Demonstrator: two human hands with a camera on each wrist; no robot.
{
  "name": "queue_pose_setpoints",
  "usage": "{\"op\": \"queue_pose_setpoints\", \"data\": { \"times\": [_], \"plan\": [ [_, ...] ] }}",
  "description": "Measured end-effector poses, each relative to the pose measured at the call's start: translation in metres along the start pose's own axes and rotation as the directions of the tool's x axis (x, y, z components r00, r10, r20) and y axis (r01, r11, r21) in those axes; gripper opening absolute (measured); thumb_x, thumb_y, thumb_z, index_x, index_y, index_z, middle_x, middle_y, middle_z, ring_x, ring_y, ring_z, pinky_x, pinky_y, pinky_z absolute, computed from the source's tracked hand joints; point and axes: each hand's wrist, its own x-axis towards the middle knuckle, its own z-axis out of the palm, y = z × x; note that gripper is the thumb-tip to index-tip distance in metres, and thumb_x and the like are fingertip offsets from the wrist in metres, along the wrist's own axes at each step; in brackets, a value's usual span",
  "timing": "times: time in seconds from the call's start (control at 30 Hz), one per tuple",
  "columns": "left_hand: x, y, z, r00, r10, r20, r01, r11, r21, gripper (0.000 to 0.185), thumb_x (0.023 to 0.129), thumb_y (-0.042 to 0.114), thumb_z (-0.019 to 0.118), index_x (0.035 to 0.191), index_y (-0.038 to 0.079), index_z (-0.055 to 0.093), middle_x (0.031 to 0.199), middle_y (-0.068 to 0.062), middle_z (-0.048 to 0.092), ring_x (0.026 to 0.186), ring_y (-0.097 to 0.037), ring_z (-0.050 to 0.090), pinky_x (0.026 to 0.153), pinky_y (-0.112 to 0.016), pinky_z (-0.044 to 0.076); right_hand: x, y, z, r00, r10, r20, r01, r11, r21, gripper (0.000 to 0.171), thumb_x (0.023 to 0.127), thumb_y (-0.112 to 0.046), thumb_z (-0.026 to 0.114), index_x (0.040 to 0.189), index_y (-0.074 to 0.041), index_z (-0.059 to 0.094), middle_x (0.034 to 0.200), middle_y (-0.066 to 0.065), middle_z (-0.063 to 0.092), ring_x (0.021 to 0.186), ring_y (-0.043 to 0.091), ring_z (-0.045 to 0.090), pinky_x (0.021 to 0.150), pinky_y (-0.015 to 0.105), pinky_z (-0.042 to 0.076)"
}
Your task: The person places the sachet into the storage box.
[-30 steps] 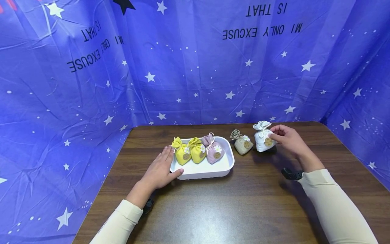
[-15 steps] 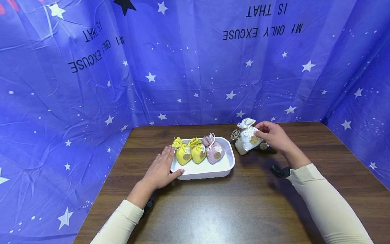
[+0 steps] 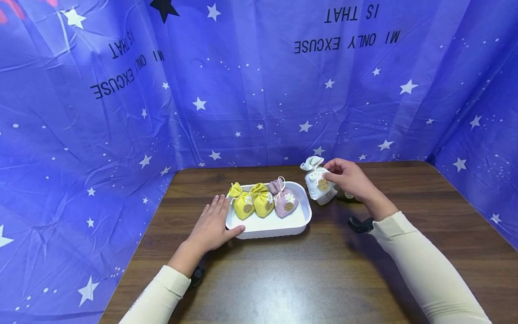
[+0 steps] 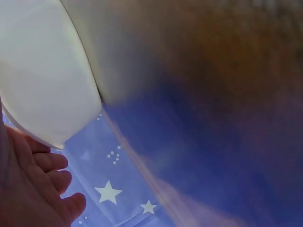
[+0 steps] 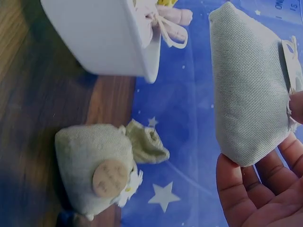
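The right hand [image 5: 265,189] holds a white sachet [image 5: 248,85] clear of the bench [image 5: 28,118], fingertips [image 5: 232,182] under its lower edge. A round tag [image 5: 291,59] sits at its right edge. A beige sachet [image 5: 94,172] with a round wooden tag lies on the bench below the white tray [image 5: 102,40]. A pink sachet [image 5: 173,19] with a tied bow shows over the tray rim. Blue star-printed cloth [image 5: 184,156] fills the background.
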Motion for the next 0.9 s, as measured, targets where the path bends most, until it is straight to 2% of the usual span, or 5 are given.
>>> {"op": "queue_pose_setpoints", "data": {
  "times": [0.33,0.5,0.73,0.9],
  "plan": [
    [0.001,-0.001,0.004,1.0,-0.003,0.011,0.003,1.0,0.014,0.106,0.09,0.073,0.047,0.155,-0.006,0.019,0.159,-0.026,0.022,0.149,-0.037,0.015,0.119,-0.052,0.019,0.012,-0.026,0.017,0.998,-0.043,0.038,0.045,0.998,-0.052,0.017,0.091,-0.01,0.069,0.104,0.0,0.065,0.089,0.009,0.065,0.079,0.015,0.059,0.067,0.023,0.049],
    [0.002,-0.002,0.005,1.0,-0.002,0.005,0.002,1.0,-0.001,0.104,0.091,0.069,0.051,0.155,-0.006,0.019,0.16,-0.026,0.02,0.149,-0.036,0.014,0.12,-0.05,0.017,0.019,-0.04,0.031,0.995,-0.063,0.082,0.071,0.993,-0.095,0.015,0.091,-0.012,0.07,0.102,-0.002,0.066,0.09,0.008,0.066,0.081,0.019,0.059,0.069,0.025,0.048],
    [0.002,-0.003,0.007,1.0,0.003,0.005,-0.003,1.0,0.003,0.103,0.091,0.068,0.051,0.155,-0.007,0.019,0.16,-0.026,0.018,0.149,-0.037,0.013,0.12,-0.051,0.017,0.033,-0.043,0.053,0.988,-0.071,0.14,0.083,0.993,-0.084,0.011,0.09,-0.01,0.069,0.099,-0.005,0.066,0.087,0.006,0.066,0.078,0.018,0.059,0.065,0.026,0.05],
    [0.002,-0.004,0.008,1.0,-0.002,0.011,0.002,1.0,-0.003,0.103,0.092,0.068,0.05,0.155,-0.006,0.019,0.161,-0.025,0.017,0.15,-0.036,0.012,0.12,-0.051,0.017,0.039,-0.049,0.065,0.984,-0.059,0.167,0.076,0.993,-0.093,0.011,0.089,-0.011,0.069,0.098,-0.007,0.066,0.087,0.005,0.067,0.081,0.019,0.06,0.069,0.03,0.05]
  ]
}}
